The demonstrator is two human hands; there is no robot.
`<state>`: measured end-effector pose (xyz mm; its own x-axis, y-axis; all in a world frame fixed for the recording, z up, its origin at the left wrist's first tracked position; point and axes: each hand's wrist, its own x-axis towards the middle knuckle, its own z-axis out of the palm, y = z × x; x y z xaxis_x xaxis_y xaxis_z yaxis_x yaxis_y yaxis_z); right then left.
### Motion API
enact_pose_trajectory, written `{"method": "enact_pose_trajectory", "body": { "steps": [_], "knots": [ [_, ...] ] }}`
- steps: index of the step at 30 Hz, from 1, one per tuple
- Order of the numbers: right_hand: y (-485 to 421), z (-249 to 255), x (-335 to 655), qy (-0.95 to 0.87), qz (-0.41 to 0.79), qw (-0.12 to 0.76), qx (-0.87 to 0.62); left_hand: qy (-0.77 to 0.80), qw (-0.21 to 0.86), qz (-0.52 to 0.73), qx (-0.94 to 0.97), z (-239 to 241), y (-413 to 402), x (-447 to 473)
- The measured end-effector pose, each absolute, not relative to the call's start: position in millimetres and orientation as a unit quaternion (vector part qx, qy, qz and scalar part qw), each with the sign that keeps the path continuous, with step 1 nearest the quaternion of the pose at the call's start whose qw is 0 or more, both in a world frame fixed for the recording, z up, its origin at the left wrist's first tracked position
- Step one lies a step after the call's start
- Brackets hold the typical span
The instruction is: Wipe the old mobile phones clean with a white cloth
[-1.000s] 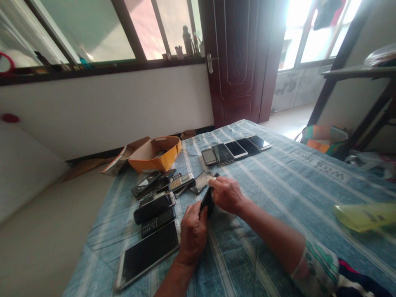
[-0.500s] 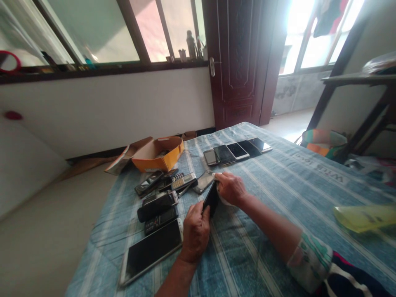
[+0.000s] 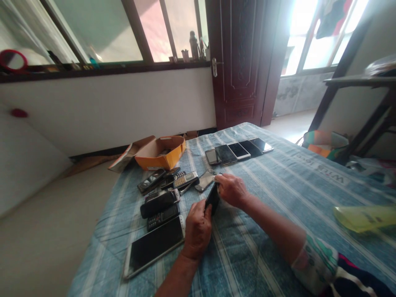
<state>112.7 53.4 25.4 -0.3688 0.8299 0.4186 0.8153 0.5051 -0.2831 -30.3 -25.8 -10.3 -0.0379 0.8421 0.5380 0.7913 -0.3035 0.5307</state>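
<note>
My left hand is closed around the lower end of a dark smartphone, which it holds tilted up on edge above the bedspread. At the phone's upper end, my right hand has its fingers closed on a small whitish cloth, pressed to the phone's edge. The cloth is mostly hidden by the fingers. Just beyond lies a grey phone. A large white-framed tablet rests left of my left hand. Several older phones, among them a silver keypad phone and a black keypad phone, are heaped nearby.
An open orange box stands at the bed's far left edge. Several phones, including a white-framed one, form a row farther back. A yellow translucent item lies at right on the striped bedspread. Behind is a dark red door.
The view has shifted slightly. My right hand's cloth shows less below the palm than before, while both hands stay at the same phone.
</note>
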Motion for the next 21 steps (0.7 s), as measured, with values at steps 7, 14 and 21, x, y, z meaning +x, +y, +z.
{"method": "enact_pose_trajectory", "body": {
  "steps": [7, 14, 21],
  "knots": [
    [23, 24, 113, -0.878, -0.007, 0.251, -0.406, 0.57, 0.008, 0.407, 0.713, -8, -28, -28],
    [66, 37, 135, -0.817, -0.002, 0.202, -0.54, 0.543, -0.056, 0.403, 0.735, -8, -29, -25],
    [22, 37, 119, -0.877, -0.003, 0.2, -0.436, 0.54, -0.053, 0.403, 0.737, -11, -28, -26]
  ]
}}
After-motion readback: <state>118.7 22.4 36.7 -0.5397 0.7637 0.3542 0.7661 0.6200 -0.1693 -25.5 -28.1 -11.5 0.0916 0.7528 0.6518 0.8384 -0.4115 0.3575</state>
